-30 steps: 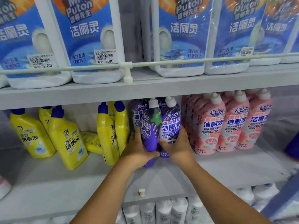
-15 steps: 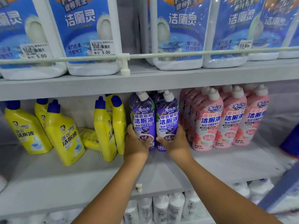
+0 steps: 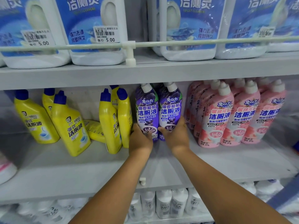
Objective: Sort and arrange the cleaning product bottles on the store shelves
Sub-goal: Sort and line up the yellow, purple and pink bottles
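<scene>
Two purple bottles stand upright and touching on the middle shelf (image 3: 210, 160) — between the yellow bottles (image 3: 110, 122) and the pink bottles (image 3: 216, 117). The left purple bottle (image 3: 146, 110) is gripped at its base by the left hand (image 3: 140, 141), thumb across the front. The right purple bottle (image 3: 170, 109) is gripped low by the right hand (image 3: 176, 136) — fingers wrapped round its right side. Large white bottles (image 3: 97, 29) are lined up behind a rail (image 3: 194, 43) on the shelf above.

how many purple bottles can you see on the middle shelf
2 in front: the left purple bottle in the left hand, the right purple bottle in the right hand. More seem hidden behind.
</scene>
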